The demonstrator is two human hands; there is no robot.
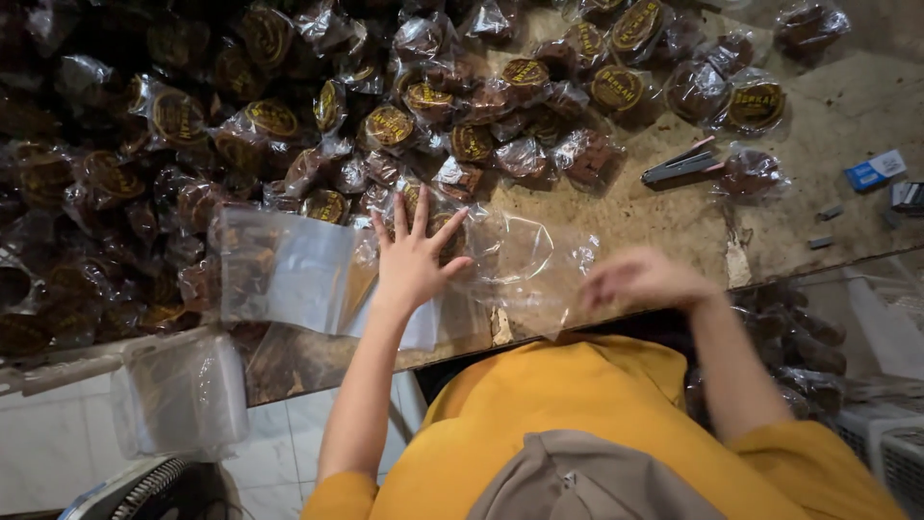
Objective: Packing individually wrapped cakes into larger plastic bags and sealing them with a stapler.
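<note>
1. Worn brown tabletop (847,106) fills my view, with a heap of dark round cakes in clear wrappers (289,135) piled from nine o'clock round to one o'clock.
2. I see my left hand (416,258) stretched forward from a straight forearm, palm down, fingers (421,207) spread wide and flat, pointing to twelve o'clock.
3. It presses on a stack of empty clear plastic bags (289,274) that lies at the near table edge, reaching out to nine o'clock of the hand.
4. My right hand (640,279) is at three o'clock of the left, over the table edge, wrist bent inward. It is blurred; I cannot tell whether its fingers hold anything.
5. A stapler (681,164) lies at one o'clock of the right hand, with a small blue box (874,170) further right.
</note>
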